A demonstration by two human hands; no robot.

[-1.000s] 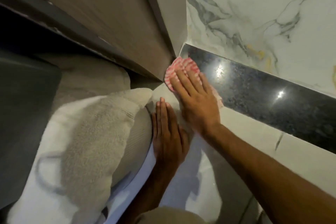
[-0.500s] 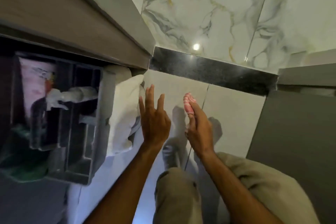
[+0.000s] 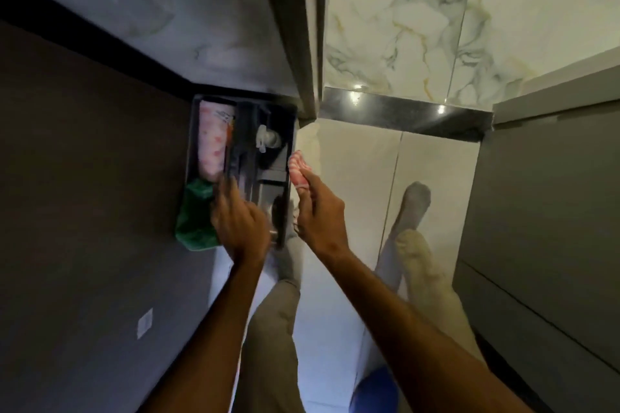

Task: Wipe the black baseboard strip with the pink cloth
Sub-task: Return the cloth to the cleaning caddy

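- Baseboard strip (image 3: 406,117): black, glossy, at foot of marble wall; long axis runs left-right, slightly down to the right.
- R hand (image 3: 320,211): clamped on pink cloth (image 3: 298,168), bunched, pointing up-left; well apart from strip.
- L hand (image 3: 240,221): fingers blurred, over grey caddy (image 3: 193,144); grip can't tell.

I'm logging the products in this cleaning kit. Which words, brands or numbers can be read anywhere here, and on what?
None can be read.
Pink-and-white pack in the grey caddy: dark print near its top, too blurred to read.
White spray nozzle: no marking visible.
Pink cloth in the right hand: stripes only, no text.
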